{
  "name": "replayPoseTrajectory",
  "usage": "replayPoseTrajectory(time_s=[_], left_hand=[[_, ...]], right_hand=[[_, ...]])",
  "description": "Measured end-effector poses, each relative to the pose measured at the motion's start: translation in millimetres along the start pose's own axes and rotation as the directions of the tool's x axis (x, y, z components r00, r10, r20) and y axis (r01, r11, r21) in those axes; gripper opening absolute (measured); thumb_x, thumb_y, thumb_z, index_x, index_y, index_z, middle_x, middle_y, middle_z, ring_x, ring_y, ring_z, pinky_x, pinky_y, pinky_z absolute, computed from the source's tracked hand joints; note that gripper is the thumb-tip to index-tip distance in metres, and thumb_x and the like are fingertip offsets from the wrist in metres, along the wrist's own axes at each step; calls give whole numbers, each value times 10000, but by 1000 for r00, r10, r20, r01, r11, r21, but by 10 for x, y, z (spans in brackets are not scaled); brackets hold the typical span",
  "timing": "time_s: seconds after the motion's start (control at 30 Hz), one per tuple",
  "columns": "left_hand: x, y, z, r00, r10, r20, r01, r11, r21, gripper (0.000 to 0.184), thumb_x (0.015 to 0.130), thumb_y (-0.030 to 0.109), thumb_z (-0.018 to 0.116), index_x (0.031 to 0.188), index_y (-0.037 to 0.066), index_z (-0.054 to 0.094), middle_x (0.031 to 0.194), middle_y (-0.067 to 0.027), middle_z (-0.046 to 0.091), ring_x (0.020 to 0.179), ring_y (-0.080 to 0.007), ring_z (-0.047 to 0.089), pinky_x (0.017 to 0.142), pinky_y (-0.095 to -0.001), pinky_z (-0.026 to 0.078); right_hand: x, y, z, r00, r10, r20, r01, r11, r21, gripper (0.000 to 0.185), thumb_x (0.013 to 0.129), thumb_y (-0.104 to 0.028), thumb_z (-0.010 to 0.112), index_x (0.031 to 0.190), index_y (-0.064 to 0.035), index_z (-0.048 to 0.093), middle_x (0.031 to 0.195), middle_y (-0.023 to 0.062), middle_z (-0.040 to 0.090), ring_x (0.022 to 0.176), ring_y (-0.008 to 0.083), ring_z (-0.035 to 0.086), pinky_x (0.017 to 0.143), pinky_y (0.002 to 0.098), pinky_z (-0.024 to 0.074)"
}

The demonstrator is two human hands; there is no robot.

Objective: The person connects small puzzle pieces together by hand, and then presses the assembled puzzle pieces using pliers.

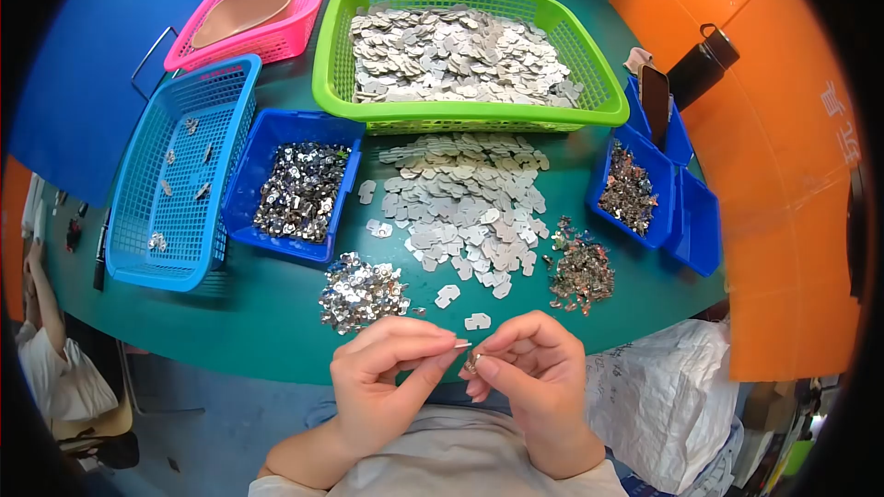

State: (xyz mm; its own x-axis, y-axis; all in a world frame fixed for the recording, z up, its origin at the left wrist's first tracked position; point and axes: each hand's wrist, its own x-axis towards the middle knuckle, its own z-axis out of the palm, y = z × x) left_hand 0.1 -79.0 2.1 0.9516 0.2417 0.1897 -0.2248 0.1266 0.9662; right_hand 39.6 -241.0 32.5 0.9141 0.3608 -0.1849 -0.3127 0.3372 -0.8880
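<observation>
Close to the table's front edge, my left hand (391, 373) pinches a flat light-grey piece (461, 344) between thumb and fingertips. Just beside it, my right hand (534, 373) has its thumb and forefinger closed on a small shiny metal piece (473, 364). The two fingertips nearly meet. Beyond the hands lies one loose grey flat piece (478, 321), with another (447, 295) a bit farther off. A pile of shiny small metal parts (365, 293) sits ahead of my left hand, and a pile of tiny coppery metal parts (584, 273) ahead of my right.
A heap of grey flat pieces (470, 198) spreads before the green basket (331, 97), which holds many more. Left are a blue bin (241, 207), a light-blue basket (129, 221) and a pink basket (304, 37). Blue bins (695, 230) and a black bottle (702, 69) stand right.
</observation>
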Motion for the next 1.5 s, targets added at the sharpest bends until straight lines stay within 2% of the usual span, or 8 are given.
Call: replayPoseTrajectory(time_s=[0.4,0.5,0.57,0.8,0.87,1.23,1.33,1.5], left_hand=[[-12,4,-83,974,213,78,-224,955,193,235,770,-120,746,973,-3,747,958,-143,725,838,-219,727,709,-292,590],[-35,26,-155,975,184,124,-204,963,176,207,748,-149,727,907,-18,724,923,-170,714,824,-218,715,675,-285,592],[-69,10,-212,975,170,139,-189,973,132,212,738,-141,746,907,-15,730,921,-171,713,813,-217,715,681,-287,593],[-193,-85,-229,980,107,169,-118,991,56,261,687,-92,828,916,9,754,917,-144,718,775,-198,706,667,-286,579],[-183,-80,-208,978,97,185,-116,989,92,262,689,-94,825,918,12,754,914,-135,721,767,-192,703,658,-282,573],[-129,-50,-117,980,-27,195,-8,985,172,237,695,-58,835,906,8,749,893,-121,733,758,-195,696,647,-280,554],[73,37,-247,963,145,228,-241,844,479,229,705,58,844,914,49,750,863,-86,709,779,-264,658,675,-328,510],[287,174,-295,975,135,176,-221,524,822,225,731,57,802,943,75,732,910,-55,627,863,-252,571,776,-368,436]], right_hand=[[9,116,17,997,70,19,-72,974,215,181,873,58,673,1032,34,589,869,197,710,715,216,716,549,289,573],[-27,126,26,994,103,46,-110,977,182,214,877,62,674,1083,62,617,866,199,710,711,217,711,557,284,575],[-77,182,-10,994,40,100,-36,998,-42,226,886,69,669,1110,81,640,872,184,703,690,191,693,562,271,567],[-96,265,-92,975,-118,188,153,971,-185,165,869,93,675,1033,82,687,888,151,686,657,132,648,572,229,526],[-112,278,-180,965,-126,228,204,910,-361,157,852,99,684,1006,77,702,880,147,691,651,123,641,569,219,506],[-160,232,-331,983,-45,180,112,918,-380,116,857,82,684,972,71,688,862,129,693,650,101,630,544,216,486],[-157,218,-320,989,-29,142,70,952,-299,114,878,76,675,991,63,673,891,106,686,689,92,624,574,212,500],[-101,195,-288,998,-60,36,66,972,-227,93,875,74,676,967,60,667,851,105,668,638,99,618,553,208,498]])
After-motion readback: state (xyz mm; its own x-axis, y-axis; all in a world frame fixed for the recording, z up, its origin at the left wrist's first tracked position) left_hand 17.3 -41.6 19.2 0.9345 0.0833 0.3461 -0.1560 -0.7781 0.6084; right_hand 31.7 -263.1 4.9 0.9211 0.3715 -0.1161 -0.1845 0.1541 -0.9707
